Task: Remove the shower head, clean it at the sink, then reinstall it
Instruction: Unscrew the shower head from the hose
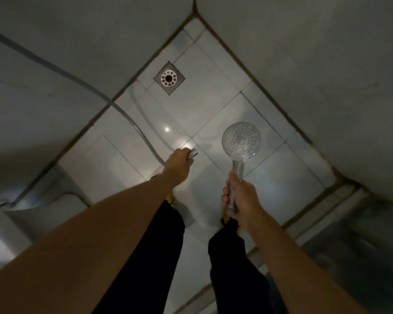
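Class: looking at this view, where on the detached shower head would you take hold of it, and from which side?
Grip the shower head by its narrow straight handle, from below the round face, fingers wrapped around, as the right hand does. The wide disc is too broad to grip well. The left hand holds the hose end.

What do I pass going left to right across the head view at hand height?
hose → left hand gripping the metal hose end → right hand holding the shower head by its handle.
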A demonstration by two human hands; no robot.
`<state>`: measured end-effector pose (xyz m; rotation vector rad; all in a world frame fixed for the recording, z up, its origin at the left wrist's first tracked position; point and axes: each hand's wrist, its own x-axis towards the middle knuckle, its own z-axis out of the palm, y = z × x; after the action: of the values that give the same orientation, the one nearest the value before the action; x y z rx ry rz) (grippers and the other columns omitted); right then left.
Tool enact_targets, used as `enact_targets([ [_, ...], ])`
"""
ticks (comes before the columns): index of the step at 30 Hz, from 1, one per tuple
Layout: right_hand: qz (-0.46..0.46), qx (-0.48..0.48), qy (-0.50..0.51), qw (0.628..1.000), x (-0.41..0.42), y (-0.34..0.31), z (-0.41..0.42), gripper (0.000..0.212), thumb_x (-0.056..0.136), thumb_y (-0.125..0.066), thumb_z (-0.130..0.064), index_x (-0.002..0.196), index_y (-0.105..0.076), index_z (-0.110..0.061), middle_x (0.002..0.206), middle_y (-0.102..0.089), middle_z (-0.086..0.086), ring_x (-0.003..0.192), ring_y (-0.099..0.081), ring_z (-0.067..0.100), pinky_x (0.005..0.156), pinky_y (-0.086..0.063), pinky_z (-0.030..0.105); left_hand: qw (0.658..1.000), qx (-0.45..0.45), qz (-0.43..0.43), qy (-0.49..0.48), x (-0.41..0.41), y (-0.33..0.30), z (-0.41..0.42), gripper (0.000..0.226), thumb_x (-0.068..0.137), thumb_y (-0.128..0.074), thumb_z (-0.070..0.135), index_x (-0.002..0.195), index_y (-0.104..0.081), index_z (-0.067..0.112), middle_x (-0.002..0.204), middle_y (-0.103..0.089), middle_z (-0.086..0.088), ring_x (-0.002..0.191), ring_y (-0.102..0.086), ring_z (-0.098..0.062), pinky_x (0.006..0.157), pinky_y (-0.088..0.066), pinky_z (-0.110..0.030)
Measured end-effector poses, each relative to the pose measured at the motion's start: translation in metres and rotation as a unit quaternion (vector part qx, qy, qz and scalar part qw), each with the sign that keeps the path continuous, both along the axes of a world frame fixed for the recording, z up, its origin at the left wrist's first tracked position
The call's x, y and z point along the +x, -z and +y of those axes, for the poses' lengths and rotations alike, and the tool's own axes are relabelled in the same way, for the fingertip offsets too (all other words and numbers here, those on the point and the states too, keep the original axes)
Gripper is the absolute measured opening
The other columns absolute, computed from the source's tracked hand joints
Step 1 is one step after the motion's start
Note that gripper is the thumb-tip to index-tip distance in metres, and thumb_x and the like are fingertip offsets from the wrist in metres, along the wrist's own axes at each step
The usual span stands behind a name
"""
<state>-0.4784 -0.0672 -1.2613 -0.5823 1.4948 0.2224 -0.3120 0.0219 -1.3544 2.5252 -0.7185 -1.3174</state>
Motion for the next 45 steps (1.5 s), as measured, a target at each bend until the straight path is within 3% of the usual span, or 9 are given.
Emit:
enact_targets([
  [4, -0.013, 0.014, 0.013, 1.000, -0.002, 0.061, 0.000, 0.029, 0.098, -0.055, -0.038, 0.081, -0.057, -0.014, 0.060, -0.055, 0.001, 0.050, -0.048, 0.015, 0.047, -0.042, 0.028, 1.000, 0.000, 0.000, 0.012, -0.001, 0.065, 0.001, 0.019, 0.094, -0.057, 0.014, 0.109, -0.063, 0.003, 0.104, -0.059, -0.019, 0.094, -0.058, -0.034, 0.079, -0.044, -0.037],
  [13, -0.032, 0.015, -0.009, 0.999, 0.005, 0.161, -0.007, 0.030, 0.098, -0.056, -0.037, 0.080, -0.056, -0.013, 0.055, -0.055, 0.001, 0.047, -0.049, 0.016, 0.047, -0.044, 0.028, 1.000, 0.016, -0.020, 0.015, 0.000, 0.184, -0.012, 0.022, 0.090, -0.061, 0.010, 0.111, -0.067, 0.011, 0.110, -0.062, -0.015, 0.102, -0.059, -0.032, 0.087, -0.048, -0.037],
  [23, -0.022, 0.011, 0.015, 1.000, 0.003, 0.192, -0.021, 0.030, 0.099, -0.054, -0.036, 0.080, -0.053, -0.012, 0.056, -0.052, 0.002, 0.046, -0.047, 0.015, 0.045, -0.043, 0.027, 0.999, 0.033, -0.014, 0.018, -0.002, 0.246, -0.021, 0.018, 0.089, -0.062, 0.018, 0.107, -0.061, 0.016, 0.110, -0.064, -0.010, 0.103, -0.061, -0.031, 0.089, -0.052, -0.045],
  [26, -0.024, 0.009, 0.002, 1.000, -0.003, 0.185, -0.023, 0.030, 0.099, -0.054, -0.036, 0.081, -0.053, -0.012, 0.057, -0.053, 0.001, 0.046, -0.047, 0.015, 0.046, -0.041, 0.027, 0.999, 0.040, 0.000, 0.011, -0.006, 0.242, -0.013, 0.027, 0.090, -0.059, 0.014, 0.118, -0.058, 0.011, 0.120, -0.060, -0.014, 0.112, -0.057, -0.032, 0.095, -0.049, -0.044],
  [31, -0.015, 0.024, -0.004, 1.000, -0.004, 0.147, -0.019, 0.030, 0.097, -0.056, -0.039, 0.081, -0.056, -0.014, 0.057, -0.055, 0.000, 0.047, -0.048, 0.015, 0.051, -0.038, 0.029, 0.998, 0.066, 0.019, 0.013, -0.011, 0.185, 0.013, 0.032, 0.093, -0.053, 0.012, 0.124, -0.055, 0.006, 0.123, -0.059, -0.014, 0.115, -0.056, -0.032, 0.098, -0.046, -0.040],
  [37, -0.015, 0.029, 0.006, 0.999, 0.013, 0.041, -0.001, 0.029, 0.099, -0.055, -0.033, 0.080, -0.054, -0.010, 0.057, -0.052, 0.004, 0.044, -0.045, 0.016, 0.045, -0.039, 0.024, 0.981, 0.107, 0.143, -0.070, -0.038, 0.033, 0.050, 0.012, 0.092, -0.055, 0.006, 0.086, -0.053, 0.016, 0.084, -0.059, -0.003, 0.083, -0.060, -0.028, 0.068, -0.043, -0.022],
  [40, -0.023, 0.009, -0.014, 1.000, 0.020, -0.027, 0.005, 0.024, 0.099, -0.053, -0.030, 0.089, -0.055, -0.009, 0.055, -0.051, 0.003, 0.041, -0.045, 0.016, 0.044, -0.036, 0.024, 0.956, 0.085, 0.195, -0.201, -0.054, -0.050, 0.057, 0.021, 0.088, -0.053, 0.004, 0.070, -0.052, 0.016, 0.068, -0.053, -0.001, 0.075, -0.060, -0.037, 0.064, -0.047, -0.033],
  [43, -0.046, -0.027, -0.048, 0.997, 0.026, -0.102, 0.005, 0.020, 0.099, -0.052, -0.027, 0.089, -0.049, -0.010, 0.058, -0.051, 0.006, 0.041, -0.044, 0.018, 0.041, -0.034, 0.023, 0.898, 0.033, 0.253, -0.358, -0.056, -0.151, 0.030, 0.015, 0.098, -0.047, 0.005, 0.090, -0.059, 0.001, 0.077, -0.063, -0.013, 0.067, -0.060, -0.026, 0.062, -0.050, -0.031],
  [45, -0.060, -0.034, -0.063, 0.996, 0.030, -0.159, 0.006, 0.022, 0.100, -0.052, -0.028, 0.087, -0.048, -0.010, 0.059, -0.051, 0.008, 0.042, -0.046, 0.020, 0.040, -0.035, 0.024, 0.890, -0.021, 0.255, -0.377, -0.052, -0.223, 0.014, 0.016, 0.098, -0.047, 0.005, 0.096, -0.062, -0.001, 0.083, -0.070, -0.019, 0.073, -0.067, -0.035, 0.070, -0.053, -0.037],
])
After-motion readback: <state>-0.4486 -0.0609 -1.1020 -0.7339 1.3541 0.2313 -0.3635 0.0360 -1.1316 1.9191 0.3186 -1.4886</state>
